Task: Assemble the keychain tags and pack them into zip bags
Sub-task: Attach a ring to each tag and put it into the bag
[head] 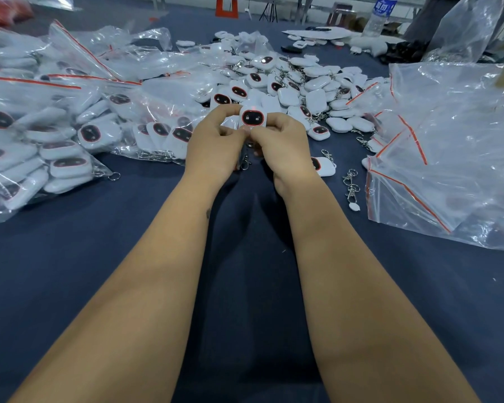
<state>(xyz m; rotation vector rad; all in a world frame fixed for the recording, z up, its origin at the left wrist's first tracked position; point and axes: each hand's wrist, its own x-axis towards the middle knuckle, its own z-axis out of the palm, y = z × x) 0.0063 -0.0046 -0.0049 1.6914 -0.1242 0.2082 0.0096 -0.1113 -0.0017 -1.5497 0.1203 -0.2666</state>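
Observation:
A white keychain tag [253, 117] with a dark red-rimmed face is held upright between both hands above the dark blue table [99, 257]. My left hand [216, 144] pinches its left side and my right hand [282, 146] pinches its right and lower edge. A metal clasp [245, 162] hangs below the tag between my hands. A heap of loose tags [291, 85] lies just behind. Another single tag [322, 166] lies to the right of my right wrist.
Filled zip bags [56, 135] with red seal strips pile up on the left. Empty clear zip bags [448, 146] lie on the right. Loose metal clasps [350, 184] rest near them. A water bottle [380, 16] stands at the far edge.

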